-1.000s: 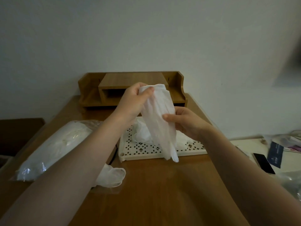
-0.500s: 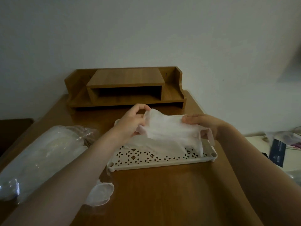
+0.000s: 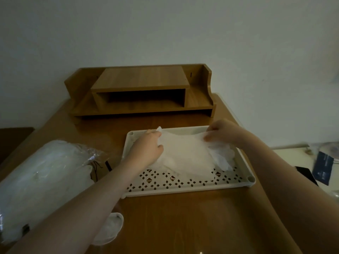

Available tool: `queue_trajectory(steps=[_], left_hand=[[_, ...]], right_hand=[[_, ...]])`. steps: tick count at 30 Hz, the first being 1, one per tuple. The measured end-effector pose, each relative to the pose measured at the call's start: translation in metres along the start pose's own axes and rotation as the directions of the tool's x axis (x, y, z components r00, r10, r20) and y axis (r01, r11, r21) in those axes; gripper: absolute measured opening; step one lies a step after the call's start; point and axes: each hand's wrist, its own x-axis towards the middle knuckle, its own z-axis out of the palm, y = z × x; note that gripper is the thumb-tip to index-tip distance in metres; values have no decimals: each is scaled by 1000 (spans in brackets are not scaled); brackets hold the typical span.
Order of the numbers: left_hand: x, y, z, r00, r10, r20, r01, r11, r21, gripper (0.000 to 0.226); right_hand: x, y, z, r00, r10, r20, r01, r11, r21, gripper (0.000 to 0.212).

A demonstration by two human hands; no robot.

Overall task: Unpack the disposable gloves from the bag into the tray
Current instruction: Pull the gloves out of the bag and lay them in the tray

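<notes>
White glove [image 3: 185,154] in perforated tray [image 3: 183,187], left hand [image 3: 146,149] and right hand [image 3: 222,132] each grip it, no legible writing

Wooden desk and its surroundings

A brown wooden desk [image 3: 183,226] is standing against a pale plain wall [image 3: 165,30], carrying a stepped wooden shelf organiser [image 3: 141,92] along its far edge. To the right, a lower white surface [image 3: 289,154] is holding a dark blue card [image 3: 322,167] and a flat black object [image 3: 305,173], both blurred.
</notes>
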Motion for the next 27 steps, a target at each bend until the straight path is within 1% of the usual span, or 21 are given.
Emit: queue_trajectory(steps=[2, 4, 7, 8, 9, 10, 11, 12, 13, 14, 15, 16, 17, 18, 19, 21, 24, 27], left_hand=[[-2, 0, 3, 999, -8, 40, 5, 998, 69, 51], [-4, -1, 3, 998, -18, 63, 10, 992, 127, 53], [-10, -1, -1, 995, -41, 88, 24, 982, 187, 56], [-12, -1, -3, 994, -49, 102, 28, 980, 197, 56], [-15, 0, -5, 992, -59, 114, 35, 978, 206, 56], [-18, 2, -6, 992, -64, 109, 38, 973, 227, 57], [-20, 4, -7, 996, -51, 76, 28, 962, 272, 57], [-22, 6, -8, 1000, -8, 25, -1, 944, 331, 57], [-22, 10, -8, 998, 63, -20, -51, 924, 378, 56], [-20, 15, -6, 988, 148, -37, -121, 910, 396, 55], [-17, 19, -4, 973, 229, -11, -206, 895, 397, 56], [-14, 22, 1, 955, 292, 54, -290, 875, 388, 59], [-12, 24, 6, 937, 320, 138, -349, 860, 373, 60], [-10, 24, 12, 925, 309, 221, -372, 856, 359, 61], [-9, 21, 17, 919, 268, 288, -361, 865, 347, 63], [-8, 12, 23, 920, 149, 363, -283, 894, 348, 74], [-10, -4, 23, 928, 37, 371, -202, 886, 417, 93], [-16, -14, 23, 938, -17, 347, -142, 893, 428, 99]], right_hand=[[5, -3, 3, 996, -17, -83, 19, 999, 30, 11], [6, -6, 6, 990, -32, -137, 36, 999, 25, 10], [8, -6, 13, 991, -28, -133, 22, 999, -46, 3], [6, -7, 16, 992, -9, -128, -2, 996, -88, 4], [3, -8, 20, 988, -6, -157, -19, 987, -157, 9], [0, -10, 24, 973, -30, -228, -28, 968, -250, 17], [-4, -14, 29, 945, -90, -314, -27, 937, -349, 24], [-10, -21, 34, 911, -177, -373, 2, 906, -423, 30], [-16, -29, 40, 884, -271, -380, 72, 884, -462, 35], [-21, -36, 47, 875, -358, -326, 176, 863, -474, 40], [-24, -43, 55, 878, -424, -225, 281, 834, -475, 47], [-26, -47, 65, 885, -453, -106, 357, 808, -469, 54], [-27, -48, 73, 897, -442, 0, 390, 791, -471, 60], [-27, -46, 79, 911, -406, 75, 391, 790, -473, 63], [-26, -41, 82, 925, -361, 114, 371, 799, -473, 67], [-23, -32, 80, 951, -276, 136, 307, 820, -483, 75], [-23, -17, 72, 980, -160, 116, 197, 843, -501, 91], [-27, -5, 66, 996, -43, 76, 75, 862, -502, 101]])
